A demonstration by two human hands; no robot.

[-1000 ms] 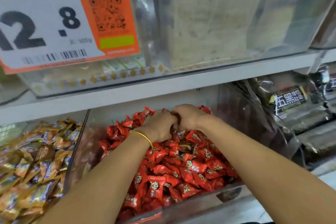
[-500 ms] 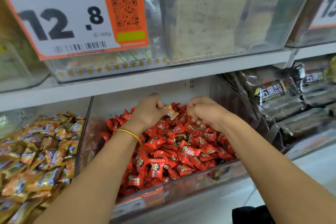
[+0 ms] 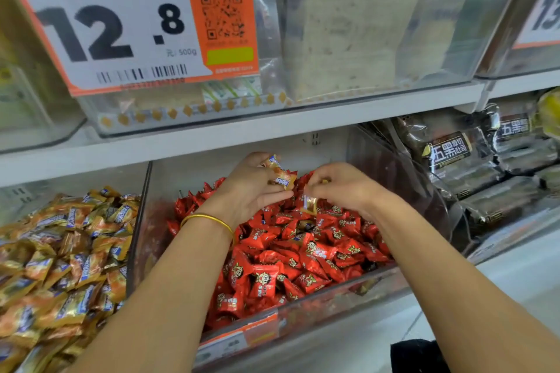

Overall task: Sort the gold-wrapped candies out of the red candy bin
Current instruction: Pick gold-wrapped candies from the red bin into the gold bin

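1. Right now both hands are over the back half of the red candy bin [image 3: 142, 221], just above its heap of red candies [image 3: 272, 275].
2. The left hand [image 3: 251, 188] has its fingers curled round a bunch of gold candies [image 3: 280, 174], which pokes out past the thumb above the heap. I cannot tell how many pieces it holds.
3. The right hand [image 3: 342, 188] pinches a single gold candy [image 3: 310, 203] between thumb and fingertips. It holds the candy by one end of the wrapper, so it hangs just clear of the red ones and near the left hand.
4. A brownish scrap [image 3: 304, 225] lies among the red candies, a little nearer the bin's front than the hanging piece. It may be another gold one, but it is too small to be sure.
5. These pieces look very light, with thin, crinkly, probably slick foil wrappers.
6. The flat crimped ends seem the best place to take hold, as a thumb and finger can nip them without digging into the heap.
7. A pinch across the middle should also do, since the sweet inside is likely firm.
8. The risk I judge is the left hand's bunch, as loose foil slides easily and a piece could drop back among the red ones.
9. Left of the bin, just beyond its clear side wall, lies a gold pile [image 3: 60, 266] of look-alike candies, likely where these belong.
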